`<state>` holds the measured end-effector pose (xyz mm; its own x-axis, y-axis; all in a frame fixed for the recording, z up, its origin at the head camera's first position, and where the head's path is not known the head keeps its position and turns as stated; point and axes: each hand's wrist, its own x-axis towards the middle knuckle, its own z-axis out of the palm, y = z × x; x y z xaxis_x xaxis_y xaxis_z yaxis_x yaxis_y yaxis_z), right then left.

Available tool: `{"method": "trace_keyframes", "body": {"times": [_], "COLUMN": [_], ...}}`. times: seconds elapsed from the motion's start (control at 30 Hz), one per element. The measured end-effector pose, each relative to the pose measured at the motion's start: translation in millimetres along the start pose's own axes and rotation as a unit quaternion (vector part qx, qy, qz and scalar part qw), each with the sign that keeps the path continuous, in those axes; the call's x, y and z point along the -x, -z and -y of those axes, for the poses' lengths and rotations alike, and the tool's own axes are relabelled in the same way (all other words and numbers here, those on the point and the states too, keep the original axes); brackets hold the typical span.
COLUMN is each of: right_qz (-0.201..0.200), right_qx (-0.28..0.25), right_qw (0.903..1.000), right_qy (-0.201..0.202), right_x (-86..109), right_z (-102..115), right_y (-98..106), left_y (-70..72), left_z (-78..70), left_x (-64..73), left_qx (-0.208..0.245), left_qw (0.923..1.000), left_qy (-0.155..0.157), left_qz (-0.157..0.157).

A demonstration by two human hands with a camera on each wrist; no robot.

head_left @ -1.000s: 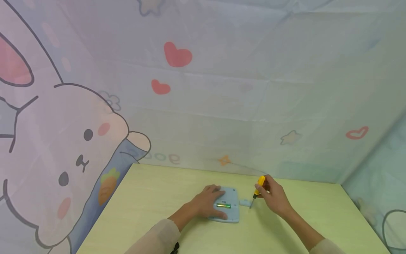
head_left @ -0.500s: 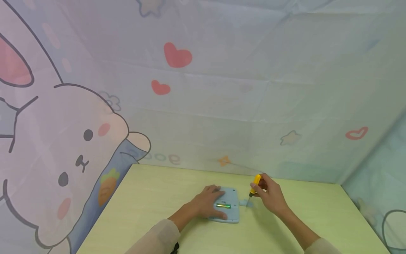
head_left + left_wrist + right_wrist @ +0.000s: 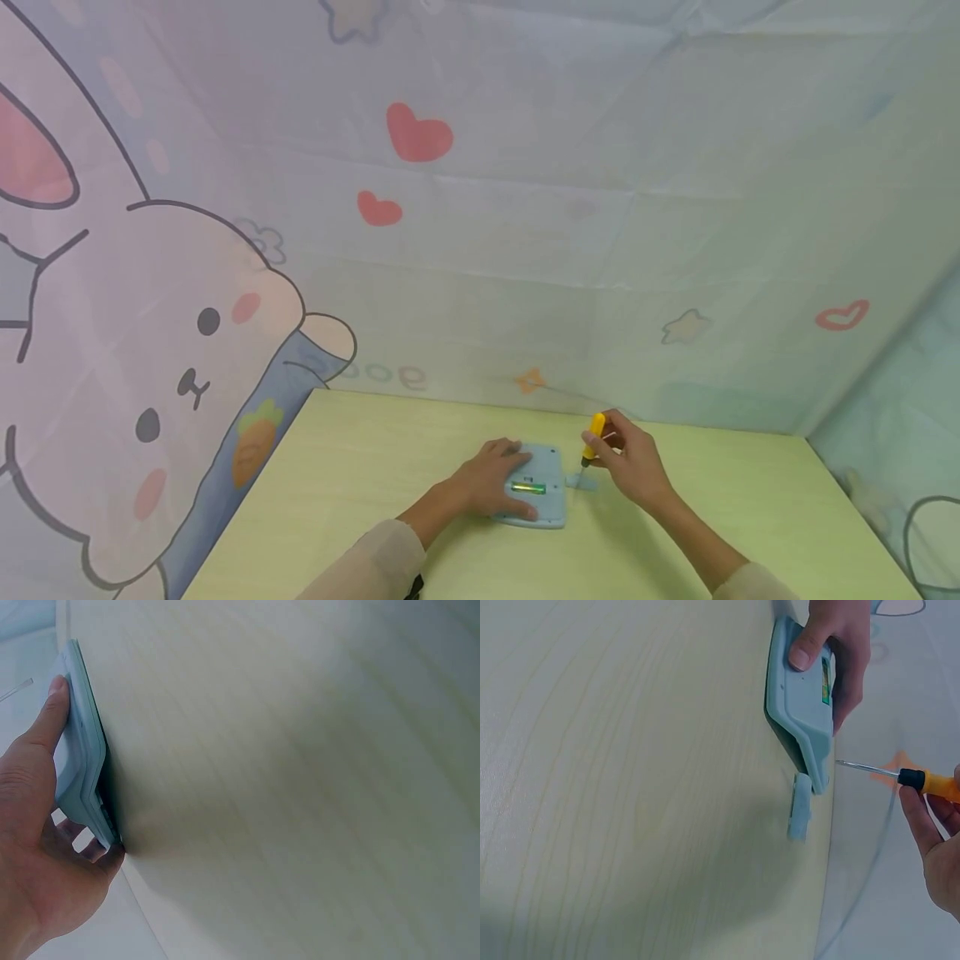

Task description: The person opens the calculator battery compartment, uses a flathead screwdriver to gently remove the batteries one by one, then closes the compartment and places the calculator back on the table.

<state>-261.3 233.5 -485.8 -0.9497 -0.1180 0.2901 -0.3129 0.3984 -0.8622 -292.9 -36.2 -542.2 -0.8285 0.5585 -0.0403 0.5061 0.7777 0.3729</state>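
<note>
A flat, pale blue plastic device with rounded corners (image 3: 551, 502), calculator-like in shape, lies on the table near its far side, right of the middle of the head view. Set in a narrow slot in its upward face is a green-and-gold cylindrical battery (image 3: 528, 488). The person's left hand (image 3: 489, 481) holds the device from its left side, thumb laid along the upper face and fingers spread apart, bending over the far part. Just beside the device's right edge is a small, pale blue plastic piece with a narrow tab (image 3: 799, 814); whether the two touch is hard to tell. The right hand (image 3: 637, 467) pinches a slim screwdriver with a yellow handle, black collar and metal shaft (image 3: 594, 438) between thumb and fingers. The shaft slants downward over the small piece in the head view, while the right wrist view shows its tip apart from both piece and device. Both forearms reach in from below, in cream sleeves (image 3: 372, 557). Under everything is a light yellow-green, wood-grained table (image 3: 337, 467). Behind it hangs a pale, creased fabric backdrop (image 3: 525, 283), printed with a large white rabbit (image 3: 112, 333) at left and two red hearts (image 3: 420, 137) higher up.
</note>
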Motion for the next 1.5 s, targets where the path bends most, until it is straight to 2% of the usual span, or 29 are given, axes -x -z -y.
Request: {"method": "trace_keyframes", "body": {"times": [0.47,0.77,1.5], "right_qz": [-0.010,-0.007,-0.005], "right_qx": [-0.014,-0.020,-0.029], "right_qw": [0.9998,0.9997,0.9994], "right_qy": [-0.006,-0.011,0.018], "right_x": [-0.1,2.5,-2.3], "right_z": [5,7,11], "right_y": [-7,-12,-34], "left_y": [0.8,-3.7,-1.2], "left_z": [-0.2,3.1,2.0], "left_x": [0.6,-1.4,-0.9], "left_qx": [-0.002,0.001,-0.002], "left_qw": [1.0000,1.0000,0.9999], "left_qy": [-0.005,-0.005,-0.012], "left_qz": [-0.003,0.001,-0.011]}}
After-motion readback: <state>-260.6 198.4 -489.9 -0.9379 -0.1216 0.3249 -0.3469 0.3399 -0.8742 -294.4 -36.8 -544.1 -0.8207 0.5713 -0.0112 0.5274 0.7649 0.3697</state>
